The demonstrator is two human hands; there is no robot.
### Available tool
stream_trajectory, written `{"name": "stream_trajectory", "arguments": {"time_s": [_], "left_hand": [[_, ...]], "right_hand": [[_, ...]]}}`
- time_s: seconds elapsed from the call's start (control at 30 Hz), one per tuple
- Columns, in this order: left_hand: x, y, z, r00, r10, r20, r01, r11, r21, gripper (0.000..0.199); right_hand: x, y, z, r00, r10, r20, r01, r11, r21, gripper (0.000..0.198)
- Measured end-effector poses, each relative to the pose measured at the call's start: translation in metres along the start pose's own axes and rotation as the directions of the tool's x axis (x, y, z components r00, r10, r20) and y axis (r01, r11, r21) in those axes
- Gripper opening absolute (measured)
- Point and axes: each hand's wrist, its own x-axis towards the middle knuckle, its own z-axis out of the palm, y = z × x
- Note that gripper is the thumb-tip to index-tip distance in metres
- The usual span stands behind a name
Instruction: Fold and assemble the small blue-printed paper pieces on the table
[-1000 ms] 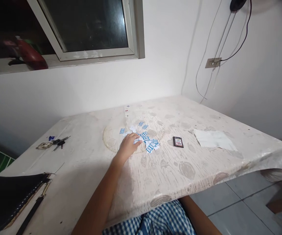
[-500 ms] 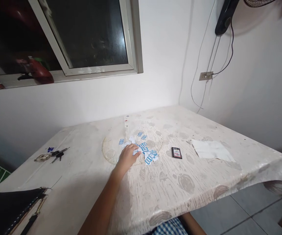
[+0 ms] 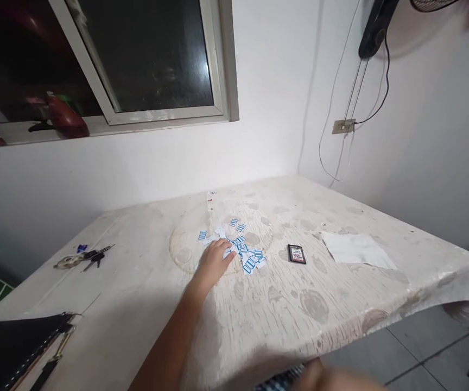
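Observation:
My left hand (image 3: 217,262) rests palm down on the left side of a loose pile of small white paper slips (image 3: 251,259) with blue markings. Its fingers are spread a little and gently bent over the slips, and part of the pile is hidden beneath them. A few single slips (image 3: 202,234) lie apart from the pile toward the back. At the bottom edge, in front of the table, my right hand (image 3: 319,376) is smeared by motion, so its fingers cannot be made out.
Right of the pile lies a small dark flat case (image 3: 297,254) with a printed label, then a white cloth (image 3: 359,250). Keys (image 3: 95,256) lie at the left. A black zippered pouch (image 3: 14,347) fills the near left corner of the patterned tablecloth (image 3: 267,320).
My right arm has risen from below the table edge into the bottom of the view. My left hand has stayed on the slips. The view has shifted slightly.

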Motion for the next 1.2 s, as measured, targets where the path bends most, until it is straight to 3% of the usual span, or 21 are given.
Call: {"name": "stream_trajectory", "arguments": {"time_s": [0.1,0.13,0.17,0.2,0.27,0.4,0.47,0.53,0.57,0.63,0.7,0.77,0.9,1.03,1.13,1.2], "left_hand": [[-0.001,0.002,-0.001,1.0,-0.007,0.0,0.007,1.0,-0.001,0.023],[-0.001,0.003,-0.001,1.0,-0.007,-0.002,0.007,1.0,0.002,0.023],[-0.001,0.003,-0.001,1.0,-0.006,-0.003,0.006,1.0,0.005,0.023],[-0.001,0.004,-0.002,1.0,-0.004,-0.003,0.004,1.0,0.009,0.023],[-0.001,0.005,-0.003,1.0,0.002,-0.003,-0.002,1.0,0.016,0.023],[-0.001,0.005,-0.002,1.0,0.004,-0.004,-0.004,1.0,0.016,0.022],[-0.001,0.004,-0.002,1.0,-0.003,-0.004,0.003,1.0,0.012,0.022],[-0.001,0.003,-0.001,1.0,-0.004,-0.002,0.004,1.0,0.013,0.023],[-0.001,0.003,0.0,1.0,-0.002,-0.001,0.002,1.0,0.017,0.023],[-0.001,0.003,0.0,1.0,0.002,-0.003,-0.002,1.0,0.024,0.023],[0.0,0.002,0.001,1.0,0.003,-0.009,-0.002,1.0,0.026,0.023],[0.0,0.002,0.001,1.0,-0.001,-0.014,0.001,1.0,0.023,0.022],[0.001,0.001,0.001,1.0,0.003,-0.007,-0.003,1.0,0.012,0.021],[0.001,0.001,0.001,1.0,0.022,-0.014,-0.022,1.0,0.01,0.021],[0.001,0.001,0.001,0.999,0.025,-0.02,-0.024,0.999,0.024,0.022],[0.001,0.001,0.001,1.0,0.021,-0.015,-0.02,0.999,0.028,0.022]], "right_hand": [[0.022,0.004,-0.061,0.963,0.049,-0.264,-0.084,0.989,-0.123,0.039],[0.03,0.01,-0.08,0.885,0.065,-0.46,-0.208,0.941,-0.268,0.041],[0.038,0.017,-0.096,0.817,0.066,-0.572,-0.336,0.861,-0.381,0.048],[0.044,0.025,-0.109,0.798,0.091,-0.595,-0.416,0.797,-0.437,0.056],[0.054,0.04,-0.123,0.847,0.135,-0.514,-0.418,0.766,-0.489,0.063],[0.057,0.047,-0.115,0.846,0.056,-0.53,-0.322,0.846,-0.425,0.054],[0.053,0.033,-0.101,0.854,-0.005,-0.52,-0.18,0.936,-0.304,0.052],[0.046,0.011,-0.083,0.893,-0.032,-0.45,-0.014,0.995,-0.098,0.061],[0.041,-0.001,-0.074,0.923,-0.061,-0.381,0.069,0.998,0.009,0.067],[0.031,-0.023,-0.057,0.956,-0.078,-0.281,0.122,0.982,0.144,0.072],[0.022,-0.039,-0.049,0.966,-0.072,-0.25,0.11,0.983,0.145,0.068],[0.017,-0.044,-0.054,0.969,-0.042,-0.242,0.054,0.998,0.044,0.058],[0.032,-0.014,-0.101,0.971,0.106,-0.217,-0.145,0.974,-0.172,0.03],[0.059,0.024,-0.148,0.963,0.23,-0.139,-0.265,0.893,-0.363,0.028],[0.051,0.022,-0.153,0.947,0.162,-0.277,-0.28,0.838,-0.468,0.035],[0.025,0.01,-0.14,0.92,0.069,-0.387,-0.252,0.859,-0.446,0.025]]}}
